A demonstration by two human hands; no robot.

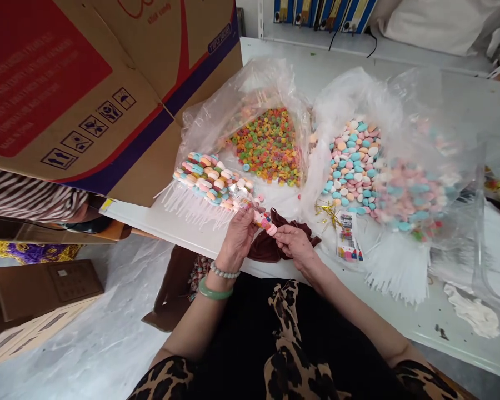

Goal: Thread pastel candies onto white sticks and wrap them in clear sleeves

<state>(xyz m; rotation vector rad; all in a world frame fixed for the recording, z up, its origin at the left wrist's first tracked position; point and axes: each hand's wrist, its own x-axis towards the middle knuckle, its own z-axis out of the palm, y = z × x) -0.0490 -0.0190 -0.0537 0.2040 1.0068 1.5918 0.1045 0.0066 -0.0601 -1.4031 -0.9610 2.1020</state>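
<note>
My left hand (239,230) is closed around a small candy stick in a clear, colour-printed wrapper (265,220). At the wrapper's near right end, my right hand (294,241) pinches with thumb and fingertips. Under and behind the hands lies a dark brown cloth (270,247). Left of them, finished-looking candy sticks (206,176) are piled with their white sticks pointing toward the table edge. Gold twist ties (328,213) and flat printed wrappers (347,236) lie right of my right hand. What the fingers cover of the wrapper is hidden.
A plastic bag of fruit-coloured ring candies (266,144) lies behind the hands. Farther right are a bag of pastel candies (354,161), loose white sticks (398,269) and a crumpled white cloth (471,311). A large cardboard box (150,100) stands at left on the white table (183,225).
</note>
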